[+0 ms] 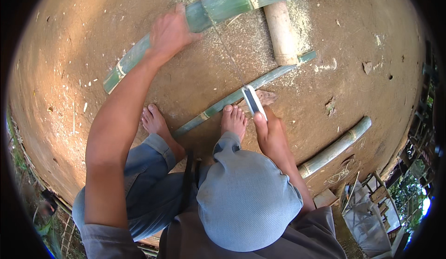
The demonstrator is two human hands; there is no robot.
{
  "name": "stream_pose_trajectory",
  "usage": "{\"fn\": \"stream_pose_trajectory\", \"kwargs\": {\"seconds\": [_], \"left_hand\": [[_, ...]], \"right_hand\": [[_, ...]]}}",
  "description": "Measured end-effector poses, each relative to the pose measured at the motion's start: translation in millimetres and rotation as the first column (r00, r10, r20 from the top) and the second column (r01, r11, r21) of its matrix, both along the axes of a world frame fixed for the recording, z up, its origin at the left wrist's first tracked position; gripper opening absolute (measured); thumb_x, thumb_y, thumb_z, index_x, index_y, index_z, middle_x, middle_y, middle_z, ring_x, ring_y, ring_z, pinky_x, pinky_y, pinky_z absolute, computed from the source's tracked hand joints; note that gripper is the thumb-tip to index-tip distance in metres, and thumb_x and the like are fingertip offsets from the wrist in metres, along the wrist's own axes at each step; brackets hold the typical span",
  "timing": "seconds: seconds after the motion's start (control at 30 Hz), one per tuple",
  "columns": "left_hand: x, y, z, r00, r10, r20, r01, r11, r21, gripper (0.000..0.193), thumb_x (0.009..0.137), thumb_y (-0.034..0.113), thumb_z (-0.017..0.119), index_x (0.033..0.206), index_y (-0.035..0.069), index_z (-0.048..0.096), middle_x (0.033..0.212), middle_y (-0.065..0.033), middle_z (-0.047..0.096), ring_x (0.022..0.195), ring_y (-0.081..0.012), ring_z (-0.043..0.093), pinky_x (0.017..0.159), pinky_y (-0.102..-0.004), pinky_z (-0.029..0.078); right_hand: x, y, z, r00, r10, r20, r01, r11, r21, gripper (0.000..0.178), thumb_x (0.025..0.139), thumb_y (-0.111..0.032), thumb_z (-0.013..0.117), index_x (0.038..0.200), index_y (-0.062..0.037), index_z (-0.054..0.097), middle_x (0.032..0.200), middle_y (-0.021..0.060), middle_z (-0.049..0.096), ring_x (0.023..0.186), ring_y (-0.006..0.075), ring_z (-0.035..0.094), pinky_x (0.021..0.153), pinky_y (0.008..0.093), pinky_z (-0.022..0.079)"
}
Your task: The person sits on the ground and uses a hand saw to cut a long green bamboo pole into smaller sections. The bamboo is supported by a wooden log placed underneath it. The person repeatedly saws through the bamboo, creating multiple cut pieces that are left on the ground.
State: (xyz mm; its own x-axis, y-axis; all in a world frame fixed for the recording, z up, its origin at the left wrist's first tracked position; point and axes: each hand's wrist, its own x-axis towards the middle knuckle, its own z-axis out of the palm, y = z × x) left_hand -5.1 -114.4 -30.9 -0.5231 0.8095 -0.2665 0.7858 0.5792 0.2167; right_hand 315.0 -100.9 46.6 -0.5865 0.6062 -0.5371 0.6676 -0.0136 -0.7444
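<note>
"What is the left hand (169, 35) doing?"

"It holds a big green bamboo pole (227, 4) from on top. The thumb sticks out on the near side. I can't see all the fingers."

"And the right hand (272, 131)?"

"It is wrapped around a saw handle (253, 102), with the thumb on top. The handle is white with a dark middle."

"Where does the blade (229, 53) go?"

"Up and a bit left, over the big pole, just right of the left hand (it looks as thin as string from up here)."

"So where is the big pole?"

"Out in front of the person, slanting from the left side up to the far right. A short pale bamboo piece (281, 34) pokes out from under it."

"What is all that yellow stuff?"

"Sawdust (304, 24), on the brown dirt (357, 31) by the pale piece."

"Anything near the feet?"

"Yes, a thin green bamboo stick (218, 104). One end is beside the bare left foot (158, 125), and the toes of the right foot (233, 119) are at its middle. One more bamboo piece (337, 146) lies off to the right."
</note>
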Motion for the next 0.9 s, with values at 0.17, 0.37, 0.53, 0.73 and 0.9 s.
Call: {"fn": "stream_pose_trajectory", "kwargs": {"seconds": [0.17,0.37,0.53,0.73,0.9], "left_hand": [[7.0,7.3,-11.5,0.998,-0.049,-0.051,0.055,0.99,0.127,0.075,0.065,0.045,0.089,0.113,-0.004,0.058,0.093,-0.0257,0.071,0.089,-0.0409,0.07,0.079,-0.0506,0.055],[-16.7,-3.4,-1.0,0.997,-0.059,0.055,0.057,0.997,0.047,0.077,0.066,0.045,0.089,0.113,-0.008,0.058,0.099,-0.0274,0.07,0.094,-0.0424,0.069,0.085,-0.0504,0.054],[-46.6,2.0,-1.3,0.991,-0.084,0.102,0.076,0.994,0.073,0.093,0.062,0.045,0.091,0.134,-0.002,0.053,0.116,-0.0267,0.067,0.111,-0.0402,0.064,0.097,-0.0477,0.049],[4.9,8.9,-18.6,0.962,0.127,-0.24,-0.054,0.955,0.291,0.089,0.065,0.034,0.093,0.134,-0.003,0.051,0.12,-0.0202,0.064,0.114,-0.0378,0.061,0.102,-0.0458,0.044],[-19.3,14.9,-10.4,0.993,0.066,-0.097,-0.049,0.985,0.167,0.082,0.064,0.036,0.092,0.125,-0.004,0.054,0.115,-0.0225,0.066,0.11,-0.0388,0.064,0.096,-0.0458,0.049]], "right_hand": [[-58.2,34.8,-56.1,0.989,0.05,0.141,-0.067,0.991,0.119,0.058,0.104,-0.052,0.047,0.103,0.0037,0.065,0.074,0.0259,0.066,0.075,0.045,0.067,0.067,0.0505,0.051],[-66.4,41.2,46.3,0.966,-0.047,-0.256,0.003,0.986,-0.168,0.067,0.105,-0.06,0.039,0.097,0.0026,0.06,0.065,0.0053,0.052,0.06,0.0157,0.054,0.056,0.0344,0.045],[-42.1,51.8,56.8,0.948,-0.112,-0.299,0.078,0.989,-0.122,0.07,0.105,-0.062,0.036,0.097,0.0039,0.058,0.068,0.0025,0.053,0.062,0.0098,0.05,0.053,0.0303,0.039],[-37.5,45.1,-35.9,0.994,0.021,-0.109,-0.025,0.999,-0.033,0.067,0.107,-0.059,0.036,0.093,0.0029,0.059,0.066,0.012,0.053,0.062,0.0217,0.055,0.059,0.0403,0.044],[-48.3,41.0,-59.0,0.997,0.008,-0.081,-0.012,0.999,-0.044,0.063,0.107,-0.055,0.038,0.094,0.0032,0.059,0.065,0.0182,0.053,0.063,0.0307,0.055,0.063,0.0458,0.045]]}}
